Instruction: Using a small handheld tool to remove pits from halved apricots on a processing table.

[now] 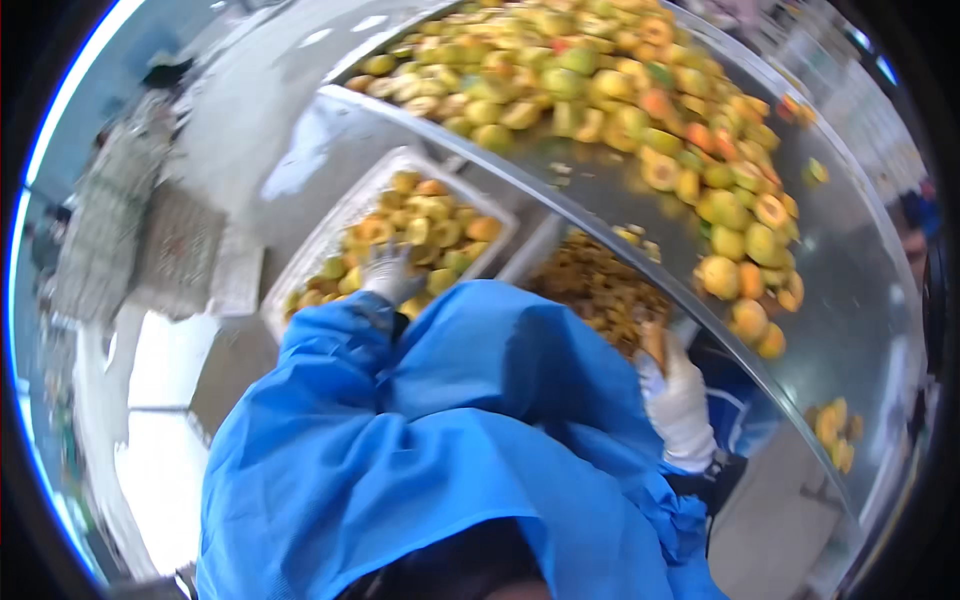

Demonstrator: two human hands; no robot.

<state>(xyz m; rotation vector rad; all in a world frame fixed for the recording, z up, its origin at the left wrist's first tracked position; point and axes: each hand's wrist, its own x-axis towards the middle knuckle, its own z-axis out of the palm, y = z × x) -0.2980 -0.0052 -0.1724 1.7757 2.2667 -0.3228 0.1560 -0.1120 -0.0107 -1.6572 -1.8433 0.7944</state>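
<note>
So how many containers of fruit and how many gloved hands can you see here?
White crate of cut fruit, which the left hand reaches into: 1
Bin of darker scraps, beside the right hand: 1
Metal table heaped with fruit halves: 1
Gloved hands: 2
Total: 5

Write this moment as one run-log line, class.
left hand: gloved, in white plastic crate of halved yellow fruit | right hand: gloved, holds fruit piece | shiny metal table: heaped fruit halves

Left hand (390, 272): palm and grip hidden behind blue sleeve (430, 420). Right hand (680, 400): held piece mostly covered. Fruit pile (620, 90) cut off at top edge.
</note>
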